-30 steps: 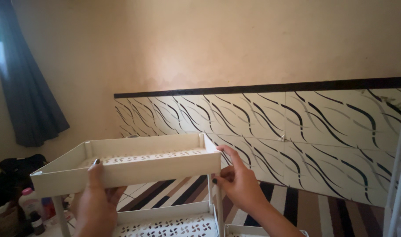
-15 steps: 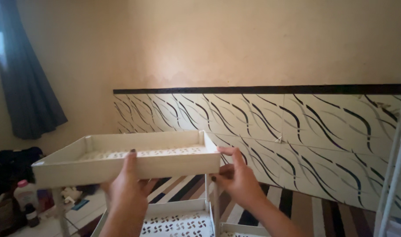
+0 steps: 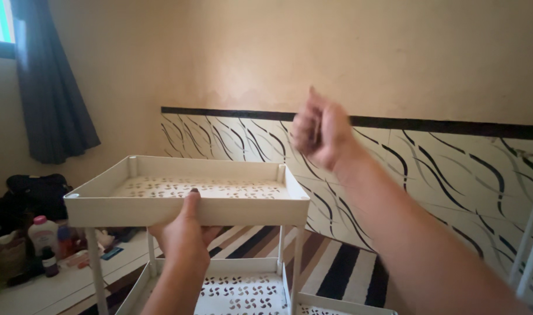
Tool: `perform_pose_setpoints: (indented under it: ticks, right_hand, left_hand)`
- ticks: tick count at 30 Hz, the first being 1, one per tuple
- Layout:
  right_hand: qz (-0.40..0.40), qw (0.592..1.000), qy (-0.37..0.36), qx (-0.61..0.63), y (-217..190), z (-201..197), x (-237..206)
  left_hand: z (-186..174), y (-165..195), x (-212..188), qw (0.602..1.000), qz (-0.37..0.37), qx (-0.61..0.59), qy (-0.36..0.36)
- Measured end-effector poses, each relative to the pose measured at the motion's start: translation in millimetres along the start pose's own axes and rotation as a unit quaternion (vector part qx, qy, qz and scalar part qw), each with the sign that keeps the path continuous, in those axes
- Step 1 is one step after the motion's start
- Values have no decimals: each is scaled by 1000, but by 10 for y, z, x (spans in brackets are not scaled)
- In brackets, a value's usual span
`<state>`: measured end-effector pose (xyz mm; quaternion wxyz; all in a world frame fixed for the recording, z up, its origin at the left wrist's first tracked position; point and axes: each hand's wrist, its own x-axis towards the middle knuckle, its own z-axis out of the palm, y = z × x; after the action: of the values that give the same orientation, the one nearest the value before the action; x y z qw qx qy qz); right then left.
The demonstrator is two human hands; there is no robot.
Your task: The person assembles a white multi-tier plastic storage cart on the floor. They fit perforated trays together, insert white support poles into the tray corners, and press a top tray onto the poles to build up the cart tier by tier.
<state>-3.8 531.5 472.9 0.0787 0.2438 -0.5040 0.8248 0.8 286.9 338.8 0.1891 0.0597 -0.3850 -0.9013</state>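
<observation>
1. Left hand (image 3: 184, 233) clamped on the front wall of the cream perforated plastic shelf tray (image 3: 187, 192), which rests atop white posts (image 3: 295, 265).
2. Right hand (image 3: 319, 131), a raised empty fist, right of the tray.
3. Keep the tray level; strike squarely over a corner post.

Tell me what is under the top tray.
Under the top tray: the left hand gripping its front wall, white posts, and a lower perforated tray. The hand and forearm cover part of that tray.

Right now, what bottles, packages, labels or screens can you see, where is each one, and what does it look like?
White bottle: far left on the floor, squat and rounded, pink cap, label too blurred to describe.
Small dark bottle: just in front of it, slim.
No signs or screens are in view.
</observation>
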Motion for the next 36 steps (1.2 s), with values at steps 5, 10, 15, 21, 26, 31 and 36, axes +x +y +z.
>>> perform_pose_setpoints:
  ticks: [5,10,15,21,26,31,36]
  right_hand:
    - [109,991,74,4,633,-244,-164]
    - [50,997,55,17,135,-362,67]
    - [-27,999,23,-11,463,-119,-174]
    - [6,997,80,-1,527,-88,-252]
    - [-14,999,28,10,209,-68,-202]
    - [55,992,54,-103,664,-62,-396]
    - [46,995,67,51,210,-157,-227]
  left_hand:
    - [2,-44,-45,1000,-4,25,16]
    - [12,-50,-57,1000,5,20,19]
    - [-14,-60,-79,999,18,33,24]
    - [-60,-72,-71,1000,9,14,-9]
    - [-88,-120,-41,999,27,20,-21]
    - [-93,-137,-42,999,25,11,-27]
    - [-97,-119,-70,999,38,22,-14]
